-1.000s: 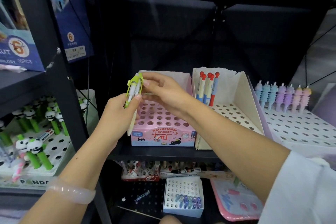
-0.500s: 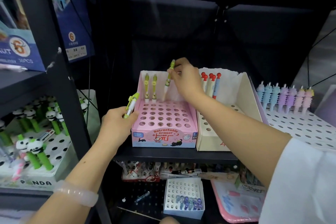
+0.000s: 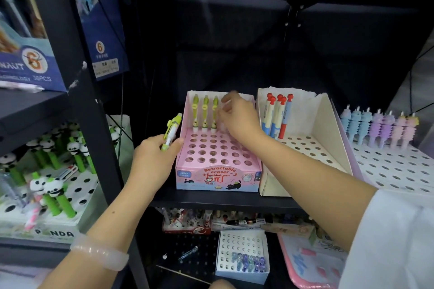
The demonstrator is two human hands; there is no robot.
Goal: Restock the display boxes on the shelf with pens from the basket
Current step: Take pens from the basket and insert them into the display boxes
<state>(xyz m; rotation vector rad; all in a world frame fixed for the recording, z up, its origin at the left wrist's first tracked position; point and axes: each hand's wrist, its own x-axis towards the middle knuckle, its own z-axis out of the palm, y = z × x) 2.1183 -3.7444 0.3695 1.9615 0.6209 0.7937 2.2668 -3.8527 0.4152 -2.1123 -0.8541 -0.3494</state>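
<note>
1. At the far left of the frame, a white box of panda-topped green pens [image 3: 54,185] is sitting on a lower shelf, with blue cartons [image 3: 30,63] standing on the shelf above it.
2. Left of centre, the left hand [image 3: 152,159] is gripping a few green and white pens [image 3: 172,132] between thumb and curled fingers, their tops pointing up and slightly right. The hand is hovering just beside the left wall of the pink display box. A pale bracelet [image 3: 99,252] is circling that wrist at the lower left.
3. In the centre, the pink display box [image 3: 218,176] is resting on the dark shelf [image 3: 223,199]. Three green pens [image 3: 205,112] are standing upright in its back row, at the left end; the rows of holes in front of them are showing open.
4. The right hand [image 3: 237,116] is reaching over the back row, just right of the third pen. Its fingers are blurring, so I cannot tell whether they are pinching anything.
5. Right of centre, a cream display box [image 3: 303,148] is touching the pink one and holding several blue and red pens [image 3: 277,117] at its back left.
6. At the far right, a row of pastel ridged pens [image 3: 378,128] is standing in a white perforated tray [image 3: 394,166].
7. Below the shelf, a small white box [image 3: 242,253] is holding a few bluish pieces.
</note>
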